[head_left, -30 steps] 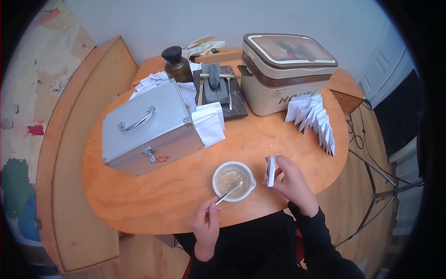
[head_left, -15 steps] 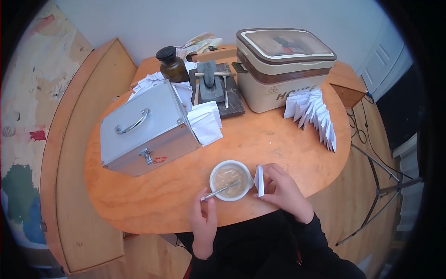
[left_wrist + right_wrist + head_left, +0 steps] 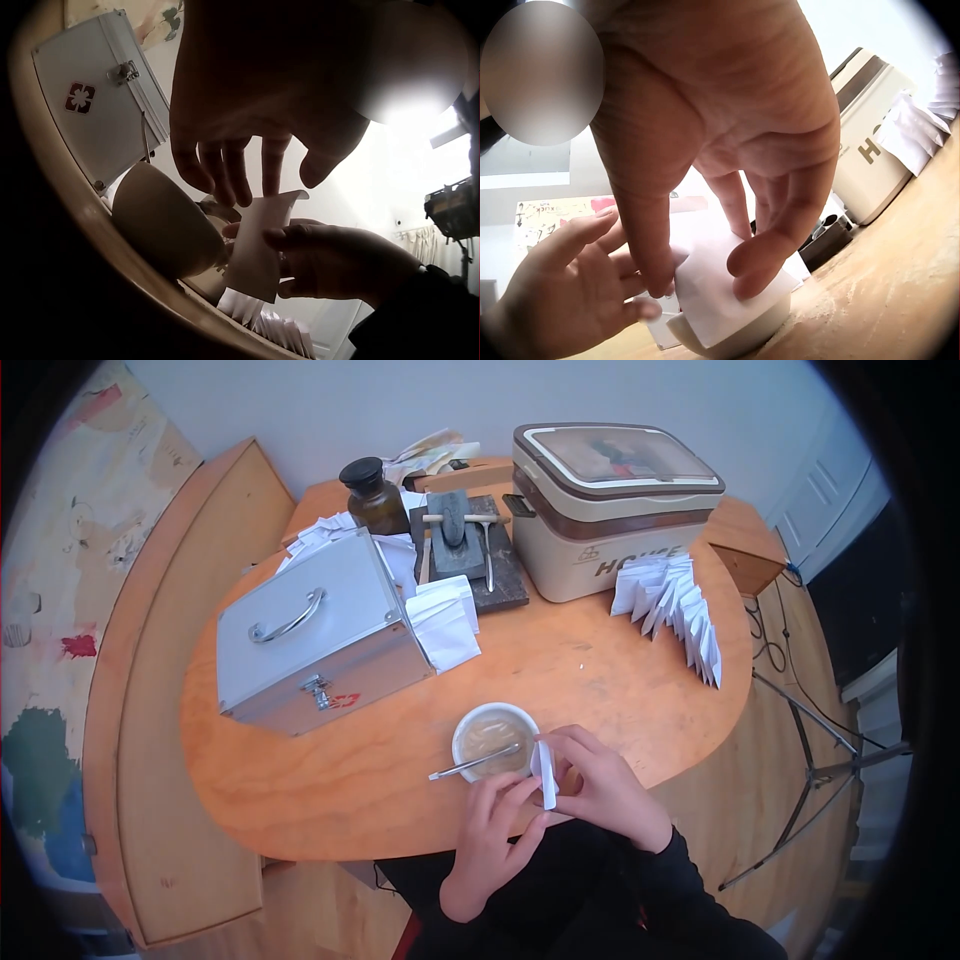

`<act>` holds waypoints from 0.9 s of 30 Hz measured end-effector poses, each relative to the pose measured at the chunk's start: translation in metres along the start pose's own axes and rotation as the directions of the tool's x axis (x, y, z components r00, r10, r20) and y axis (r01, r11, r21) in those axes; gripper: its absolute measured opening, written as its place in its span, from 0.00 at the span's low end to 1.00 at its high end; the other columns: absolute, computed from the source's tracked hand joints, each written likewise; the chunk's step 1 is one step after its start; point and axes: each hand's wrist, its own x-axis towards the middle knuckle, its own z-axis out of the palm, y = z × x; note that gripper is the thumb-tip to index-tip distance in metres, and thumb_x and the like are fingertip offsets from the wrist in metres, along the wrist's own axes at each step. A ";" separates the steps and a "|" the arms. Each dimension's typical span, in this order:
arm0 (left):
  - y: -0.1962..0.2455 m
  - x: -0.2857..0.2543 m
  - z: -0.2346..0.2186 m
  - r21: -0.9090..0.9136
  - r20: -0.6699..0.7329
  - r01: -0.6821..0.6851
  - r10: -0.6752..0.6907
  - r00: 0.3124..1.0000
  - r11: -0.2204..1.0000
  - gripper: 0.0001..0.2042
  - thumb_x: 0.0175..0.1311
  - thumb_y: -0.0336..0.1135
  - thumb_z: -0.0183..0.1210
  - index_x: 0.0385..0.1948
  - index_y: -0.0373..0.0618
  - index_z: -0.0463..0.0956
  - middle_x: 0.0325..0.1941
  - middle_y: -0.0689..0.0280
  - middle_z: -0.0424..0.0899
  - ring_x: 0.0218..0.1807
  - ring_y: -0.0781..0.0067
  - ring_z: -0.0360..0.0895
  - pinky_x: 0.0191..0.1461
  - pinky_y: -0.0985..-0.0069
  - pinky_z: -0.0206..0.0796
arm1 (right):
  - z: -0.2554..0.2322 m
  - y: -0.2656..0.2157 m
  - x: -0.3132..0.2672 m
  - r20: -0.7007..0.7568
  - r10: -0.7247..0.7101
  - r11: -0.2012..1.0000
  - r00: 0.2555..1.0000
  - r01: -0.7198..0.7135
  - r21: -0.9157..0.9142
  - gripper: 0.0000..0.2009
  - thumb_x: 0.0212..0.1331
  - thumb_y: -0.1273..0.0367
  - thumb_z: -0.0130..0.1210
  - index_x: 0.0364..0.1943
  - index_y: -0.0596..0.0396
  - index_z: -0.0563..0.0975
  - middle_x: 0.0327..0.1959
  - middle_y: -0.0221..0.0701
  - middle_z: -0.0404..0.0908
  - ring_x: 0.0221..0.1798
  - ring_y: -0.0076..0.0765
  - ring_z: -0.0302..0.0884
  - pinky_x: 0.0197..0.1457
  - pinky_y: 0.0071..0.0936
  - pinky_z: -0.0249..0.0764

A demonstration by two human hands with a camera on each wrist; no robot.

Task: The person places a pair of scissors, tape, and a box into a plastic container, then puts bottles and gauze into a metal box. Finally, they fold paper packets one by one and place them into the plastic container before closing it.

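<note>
My right hand (image 3: 612, 788) pinches a folded white paper packet (image 3: 546, 778) between thumb and fingers, upright at the right rim of a white spouted mortar (image 3: 458, 740). My left hand (image 3: 490, 848) is beside it, its loosely bent fingers reaching to the packet. In the left wrist view one left fingertip (image 3: 271, 186) comes right at the packet's top edge. A metal spoon (image 3: 462, 767) leans in the mortar with its handle over the left rim, let go by both hands. Pale, cloudy stuff (image 3: 490, 738) lies in the mortar.
A silver case (image 3: 300, 615) stands at the left, with folded papers (image 3: 443, 625) beside it. Behind are a brown bottle (image 3: 372, 500) and a dark slab (image 3: 508, 585) bearing tools. A beige box (image 3: 570, 550) stands at the back, near a row of folded packets (image 3: 672, 605).
My left hand has let go of the spoon and moved right to the packet. My right hand has brought the packet left and down to the mortar's rim. The spoon now rests across the mortar.
</note>
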 end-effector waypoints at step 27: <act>-0.001 -0.001 0.013 -0.028 0.047 0.029 -0.028 0.999 0.999 0.07 0.57 0.26 0.62 0.36 0.37 0.77 0.35 0.60 0.76 0.36 0.60 0.75 0.42 0.69 0.67 | 0.030 0.011 -0.015 -0.118 0.041 0.980 0.992 -0.063 -0.189 0.45 0.45 0.64 0.67 0.68 0.59 0.55 0.46 0.40 0.71 0.41 0.49 0.79 0.38 0.37 0.77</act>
